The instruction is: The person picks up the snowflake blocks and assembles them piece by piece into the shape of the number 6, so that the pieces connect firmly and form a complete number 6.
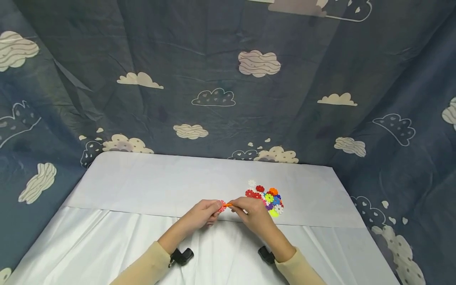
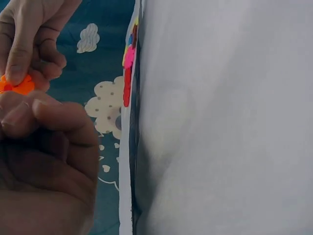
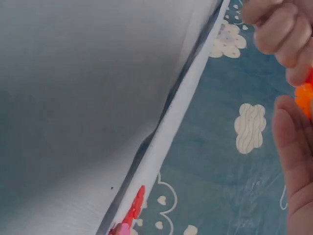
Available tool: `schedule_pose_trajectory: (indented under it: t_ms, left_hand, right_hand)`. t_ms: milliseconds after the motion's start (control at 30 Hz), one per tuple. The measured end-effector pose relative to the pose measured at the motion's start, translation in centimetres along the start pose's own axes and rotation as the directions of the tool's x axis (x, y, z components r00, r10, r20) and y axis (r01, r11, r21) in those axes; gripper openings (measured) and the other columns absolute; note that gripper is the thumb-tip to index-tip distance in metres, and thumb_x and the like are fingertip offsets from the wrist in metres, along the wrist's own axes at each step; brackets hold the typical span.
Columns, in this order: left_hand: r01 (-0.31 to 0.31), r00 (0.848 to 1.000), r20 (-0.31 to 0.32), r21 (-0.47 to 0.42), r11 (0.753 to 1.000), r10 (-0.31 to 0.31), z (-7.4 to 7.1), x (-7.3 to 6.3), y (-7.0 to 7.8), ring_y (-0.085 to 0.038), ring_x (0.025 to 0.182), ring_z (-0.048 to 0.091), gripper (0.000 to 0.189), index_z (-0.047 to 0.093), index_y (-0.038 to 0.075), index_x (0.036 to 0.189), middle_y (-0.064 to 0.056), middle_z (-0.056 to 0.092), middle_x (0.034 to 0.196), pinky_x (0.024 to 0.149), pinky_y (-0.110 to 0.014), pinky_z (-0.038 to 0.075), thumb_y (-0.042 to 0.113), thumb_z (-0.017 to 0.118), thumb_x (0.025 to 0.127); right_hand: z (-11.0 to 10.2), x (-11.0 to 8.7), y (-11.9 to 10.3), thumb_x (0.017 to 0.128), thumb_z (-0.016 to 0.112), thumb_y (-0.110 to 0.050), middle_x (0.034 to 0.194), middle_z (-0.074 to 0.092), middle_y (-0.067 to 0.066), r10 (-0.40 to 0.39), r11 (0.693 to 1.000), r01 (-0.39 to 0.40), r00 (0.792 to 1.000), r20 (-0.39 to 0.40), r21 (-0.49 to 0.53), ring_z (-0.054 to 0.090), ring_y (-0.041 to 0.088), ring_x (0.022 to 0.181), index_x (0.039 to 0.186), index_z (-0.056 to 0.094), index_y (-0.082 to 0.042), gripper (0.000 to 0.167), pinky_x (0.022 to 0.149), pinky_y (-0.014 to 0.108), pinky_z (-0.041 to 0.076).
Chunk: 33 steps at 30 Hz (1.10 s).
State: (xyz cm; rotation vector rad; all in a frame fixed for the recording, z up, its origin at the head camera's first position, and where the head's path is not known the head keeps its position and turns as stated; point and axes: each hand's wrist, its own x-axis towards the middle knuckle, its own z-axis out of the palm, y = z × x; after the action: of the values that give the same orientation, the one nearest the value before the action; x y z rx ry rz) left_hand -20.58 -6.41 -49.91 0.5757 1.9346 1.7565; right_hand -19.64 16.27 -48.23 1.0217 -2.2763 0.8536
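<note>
Beige sleeves (image 1: 144,264) are covering both forearms nearest the head camera, and a black wrist device (image 1: 182,257) is sitting at the inner side of the left wrist, with another at the right. Beneath them a white cloth (image 1: 107,237) is running in soft folds, then lying flatter past a crease. The left hand (image 1: 200,215) is gripping a pinkish-red disc (image 1: 222,206) between thumb and curled fingers, its notched rim showing at the fingertips. Facing it, the right hand (image 1: 252,213) is pinching an orange piece (image 1: 228,205), which is showing edge-on in the head view. The two hands are nearly meeting, and the orange piece is touching the disc's right edge; whether the two are interlocking, I cannot tell. Beside the right hand and partly hidden by it, a pile of flower-shaped discs (image 1: 269,198) is lying on the cloth, mixing red, white, blue, purple, orange and yellow. A white disc (image 1: 251,183) is lying at its far left. Beyond the cloth's far edge, a dark blue-grey backdrop (image 1: 213,47) is hanging, printed with pale clouds.
</note>
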Motion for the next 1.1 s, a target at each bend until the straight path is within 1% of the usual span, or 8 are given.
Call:
schedule_pose_trajectory:
  t_ms: [167, 400, 633, 733, 833, 933, 1000, 1100]
  left_hand:
    - [0.034, 0.999, -0.007, 0.017, 0.999, -0.034, 0.1, -0.1, -0.1, -0.012, 0.059, 0.041, 0.044, 0.052, 0.002, 0.086, 0.004, 0.041, 0.063, 0.057, -0.024, 0.039, 0.032, 0.04, 0.117]
    - [0.031, 0.999, 0.019, 0.051, 0.998, -0.032, 0.5, -0.1, -0.3, -0.012, 0.067, 0.053, 0.042, 0.045, 0.01, 0.154, -0.003, 0.06, 0.092, 0.053, -0.022, 0.043, 0.03, 0.04, 0.117]
    - [0.031, 0.999, -0.033, -0.016, 0.999, -0.031, 1.3, 0.2, -1.1, -0.01, 0.065, 0.045, 0.035, 0.059, 0.002, 0.133, 0.0, 0.051, 0.083, 0.054, -0.02, 0.042, 0.029, 0.048, 0.115]
    - [0.03, 0.995, -0.093, -0.037, 0.999, -0.033, 1.1, 0.3, -1.6, -0.011, 0.067, 0.053, 0.036, 0.059, 0.0, 0.135, -0.003, 0.06, 0.088, 0.055, -0.02, 0.047, 0.027, 0.052, 0.113]
    - [0.033, 0.993, -0.114, -0.053, 0.998, -0.039, 0.7, 0.3, -2.0, -0.013, 0.074, 0.065, 0.037, 0.058, 0.002, 0.142, -0.01, 0.071, 0.103, 0.057, -0.022, 0.053, 0.024, 0.057, 0.111]
    - [0.045, 0.993, -0.109, -0.071, 0.996, -0.053, 0.4, 0.3, -2.1, -0.015, 0.084, 0.072, 0.041, 0.058, 0.007, 0.146, -0.013, 0.076, 0.118, 0.062, -0.024, 0.058, 0.022, 0.062, 0.108]
    - [0.057, 0.992, -0.11, -0.082, 0.995, -0.066, 0.3, 0.3, -2.2, -0.016, 0.085, 0.074, 0.042, 0.06, 0.01, 0.144, -0.013, 0.078, 0.119, 0.065, -0.024, 0.059, 0.023, 0.067, 0.106]
    - [0.064, 0.99, -0.118, -0.089, 0.994, -0.074, 0.3, 0.3, -2.1, -0.016, 0.082, 0.074, 0.04, 0.064, 0.011, 0.14, -0.012, 0.08, 0.113, 0.066, -0.025, 0.06, 0.023, 0.072, 0.102]
  right_hand:
    - [0.2, 0.1, 0.0, 0.074, 0.092, 0.006, 0.087, 0.082, 0.002, -0.065, 0.995, 0.064, 0.998, -0.003, -0.071, 0.077, 0.011, 0.076, 0.097, 0.082, -0.007, 0.028, 0.073, 0.019, 0.062]
    - [0.3, -0.2, 0.1, 0.082, 0.091, -0.009, 0.088, 0.081, -0.003, -0.013, 0.989, 0.024, 0.997, 0.078, -0.149, 0.075, 0.008, 0.077, 0.1, 0.083, -0.012, 0.02, 0.074, 0.019, 0.062]
    - [-1.1, -0.3, 1.6, 0.09, 0.085, -0.01, 0.101, 0.083, 0.004, 0.165, 0.986, -0.162, 0.962, 0.217, -0.029, 0.074, 0.011, 0.081, 0.116, 0.081, -0.008, 0.026, 0.073, 0.022, 0.063]
    - [-2.9, -0.5, 3.5, 0.091, 0.084, -0.014, 0.096, 0.081, 0.003, 0.367, 0.93, -0.351, 0.9, 0.233, -0.107, 0.069, 0.012, 0.076, 0.116, 0.081, -0.009, 0.025, 0.068, 0.021, 0.058]
    - [-4.9, -1.0, 5.4, 0.091, 0.085, -0.026, 0.085, 0.074, -0.002, 0.579, 0.812, -0.515, 0.774, 0.258, -0.275, 0.06, 0.012, 0.071, 0.116, 0.08, -0.013, 0.029, 0.063, 0.025, 0.051]
    - [-5.9, -1.7, 6.7, 0.09, 0.086, -0.037, 0.081, 0.068, -0.004, 0.68, 0.727, -0.549, 0.663, 0.315, -0.412, 0.056, 0.013, 0.071, 0.119, 0.077, -0.016, 0.037, 0.063, 0.029, 0.048]
    - [-5.8, -2.1, 7.2, 0.089, 0.086, -0.038, 0.08, 0.067, -0.003, 0.703, 0.703, -0.546, 0.627, 0.335, -0.456, 0.057, 0.015, 0.07, 0.119, 0.075, -0.016, 0.039, 0.064, 0.031, 0.048]
    - [-5.2, -2.2, 7.6, 0.09, 0.086, -0.035, 0.082, 0.069, -0.002, 0.713, 0.689, -0.535, 0.621, 0.326, -0.489, 0.058, 0.016, 0.071, 0.113, 0.074, -0.014, 0.034, 0.064, 0.032, 0.05]
